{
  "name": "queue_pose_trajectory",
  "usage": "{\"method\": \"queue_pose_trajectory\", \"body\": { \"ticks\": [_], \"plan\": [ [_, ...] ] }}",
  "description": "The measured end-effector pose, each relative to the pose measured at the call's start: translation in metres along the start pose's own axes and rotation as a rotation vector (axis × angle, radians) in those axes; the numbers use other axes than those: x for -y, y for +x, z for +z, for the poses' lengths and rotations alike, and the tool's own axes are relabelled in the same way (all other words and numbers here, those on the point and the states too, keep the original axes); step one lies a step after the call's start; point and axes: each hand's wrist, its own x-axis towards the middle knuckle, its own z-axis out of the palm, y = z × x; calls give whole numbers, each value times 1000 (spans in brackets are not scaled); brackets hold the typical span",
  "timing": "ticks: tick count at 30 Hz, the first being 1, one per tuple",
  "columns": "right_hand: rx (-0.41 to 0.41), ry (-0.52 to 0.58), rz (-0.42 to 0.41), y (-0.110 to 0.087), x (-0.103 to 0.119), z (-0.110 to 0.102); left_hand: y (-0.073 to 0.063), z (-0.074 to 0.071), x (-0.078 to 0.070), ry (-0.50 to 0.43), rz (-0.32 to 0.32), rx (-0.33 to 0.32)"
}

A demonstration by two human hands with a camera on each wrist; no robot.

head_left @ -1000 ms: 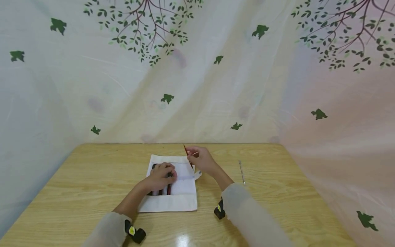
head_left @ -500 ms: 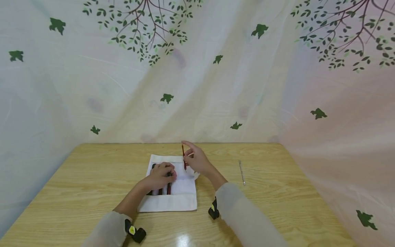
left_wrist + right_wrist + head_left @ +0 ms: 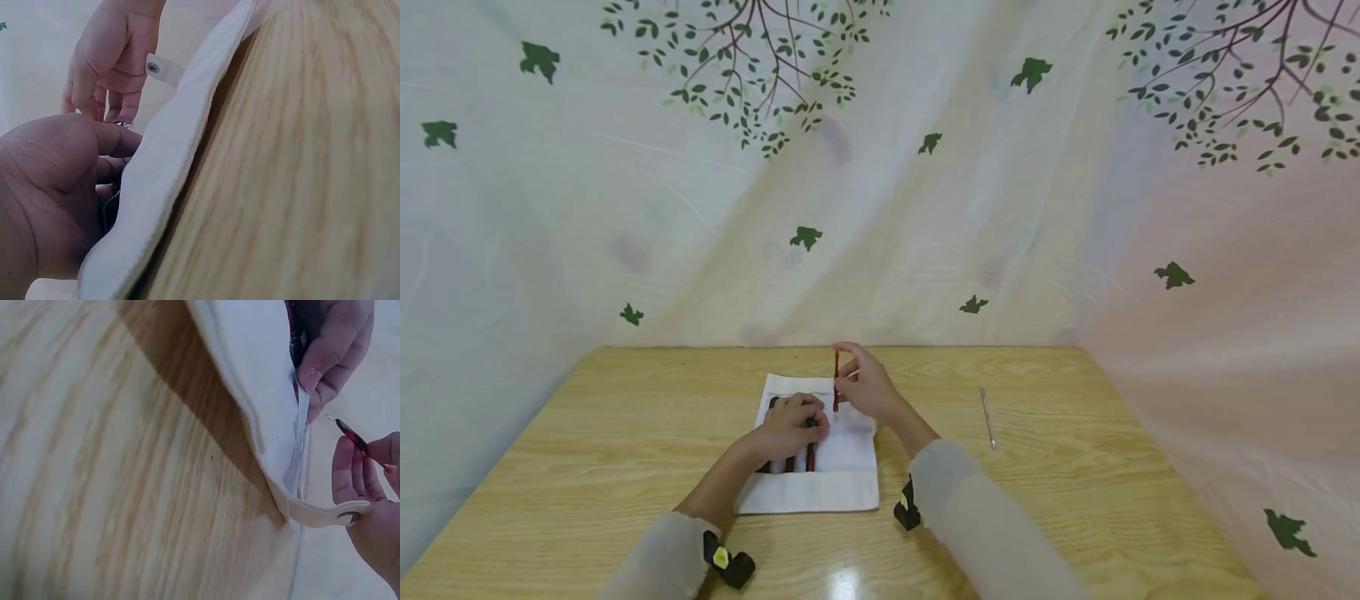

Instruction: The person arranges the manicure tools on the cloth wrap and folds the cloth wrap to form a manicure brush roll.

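Note:
A white fabric tool pouch (image 3: 808, 493) lies unfolded on the table. Dark-handled tools (image 3: 790, 465) and a reddish one (image 3: 810, 459) sit in it, partly under my left hand (image 3: 790, 429). In the right wrist view, this hand's thumb and fingers pinch a raised white band (image 3: 301, 434) of the pouch. My right hand (image 3: 867, 387) holds a slim red-handled tool (image 3: 836, 379) upright over the pouch, index finger extended at its top end. Its fine metal tip (image 3: 330, 417) points down towards the left hand's fingertips.
A thin silver double-ended tool (image 3: 988, 419) lies on the wooden table (image 3: 1075, 467) to the right. The pouch's strap with a metal snap (image 3: 322, 515) sticks out from its right side. A leaf-printed cloth (image 3: 880, 208) hangs behind the table.
My right hand has moved left over the pouch, bringing the red-handled tool from a slant to nearly upright; its index finger has stretched to the tool's top. My left hand has stayed put.

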Motion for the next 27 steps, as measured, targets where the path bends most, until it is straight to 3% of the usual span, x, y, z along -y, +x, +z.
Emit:
{"method": "queue_pose_trajectory", "body": {
  "ticks": [7,17,27],
  "plan": [
    [-13,-16,59,3,-2,4,-1,-1,-1,13,16,-1],
    [21,96,118,5,-19,2,-1,-1,0,24,19,9],
    [54,165,151,6,-20,1,-2,0,-1,16,21,-1]
  ]
}}
